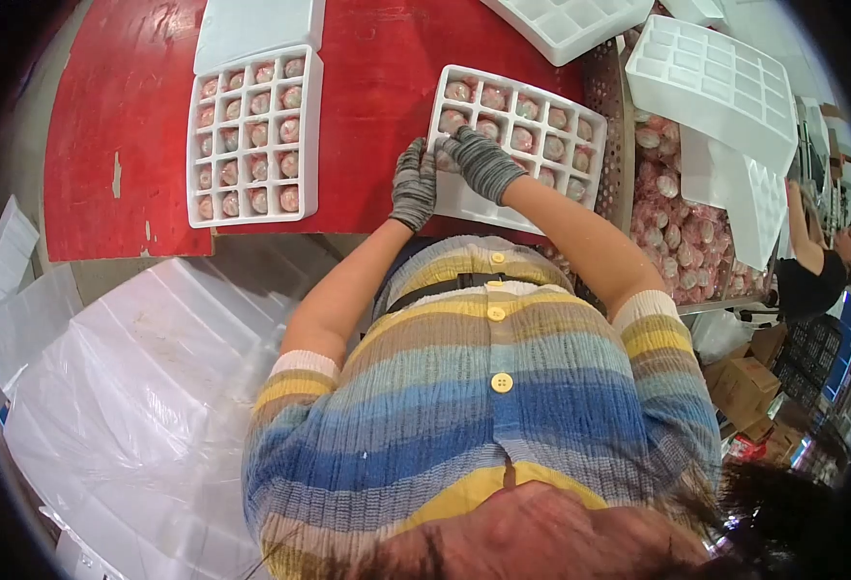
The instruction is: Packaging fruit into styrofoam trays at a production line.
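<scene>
A white foam tray [557, 109] with square compartments lies slightly turned on the red tabletop in front of me. Round items in clear and pinkish film, such as this wrapped round item [523, 138], sit in its cells. My left hand [414, 187], in a grey knit glove, lies along the tray's left edge, its fingertips near the rim. The gloved right hand [485, 163] reaches over the left cells, fingers bent onto a wrapped round item [446, 162] near the front left corner. That hand and forearm cover some of the cells.
At left stands a second foam tray [315, 145] of wrapped items, beside a foam lid [259, 29]. Foam trays [715, 65] overlap a bin [618, 159] of wrapped items [676, 235] at right. Plastic sheeting [150, 377] covers the left foreground. Another person [810, 279] is at far right.
</scene>
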Available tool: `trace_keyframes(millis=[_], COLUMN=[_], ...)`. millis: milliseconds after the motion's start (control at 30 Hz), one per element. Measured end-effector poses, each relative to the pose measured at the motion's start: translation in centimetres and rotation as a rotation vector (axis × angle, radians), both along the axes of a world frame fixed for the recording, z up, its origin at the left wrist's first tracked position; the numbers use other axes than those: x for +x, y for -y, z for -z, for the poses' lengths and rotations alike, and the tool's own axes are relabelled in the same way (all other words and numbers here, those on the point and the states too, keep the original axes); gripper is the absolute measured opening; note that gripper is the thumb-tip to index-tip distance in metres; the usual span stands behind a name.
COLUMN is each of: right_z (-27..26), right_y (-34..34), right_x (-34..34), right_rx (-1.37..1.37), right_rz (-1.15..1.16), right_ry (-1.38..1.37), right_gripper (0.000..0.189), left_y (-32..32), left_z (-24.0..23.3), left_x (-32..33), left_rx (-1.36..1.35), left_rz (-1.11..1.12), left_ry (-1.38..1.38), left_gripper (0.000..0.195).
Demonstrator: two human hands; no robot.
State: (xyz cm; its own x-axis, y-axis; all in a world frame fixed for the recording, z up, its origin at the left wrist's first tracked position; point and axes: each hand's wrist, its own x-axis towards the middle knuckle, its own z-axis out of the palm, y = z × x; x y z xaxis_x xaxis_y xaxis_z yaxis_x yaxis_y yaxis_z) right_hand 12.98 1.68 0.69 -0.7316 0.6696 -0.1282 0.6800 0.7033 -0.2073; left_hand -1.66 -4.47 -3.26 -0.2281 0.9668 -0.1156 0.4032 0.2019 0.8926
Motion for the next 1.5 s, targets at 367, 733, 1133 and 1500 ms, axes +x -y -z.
trace_keyframes(millis=[367,733,1133,1500], right_z=[-3.2,-3.3,-4.9,-14.0], right_y=[0.1,3.0,3.8,5.6], right_x=[-2.4,32.9,33.0,11.8], right_rx=[0.049,0.392,-0.299,0.165], right_rz=[-0.013,0.835,1.185,0.468], right_ry=[0.114,0.208,-1.045,-0.648], right_gripper=[0.013,0.028,0.039,0.062], left_y=[0.0,-0.3,-0.6,-2.9], left_z=[2.6,0.5,-6.1,-13.3], left_x=[-0.1,-0.3,0.2,10.4], left_rx=[-0.004,0.003,0.172,0.045], left_rz=[-0.112,-0.007,0.058,0.529], left_ry=[0.286,-0.041,-0.175,0.586], left_gripper=[0.037,0.038,0.030,0.030])
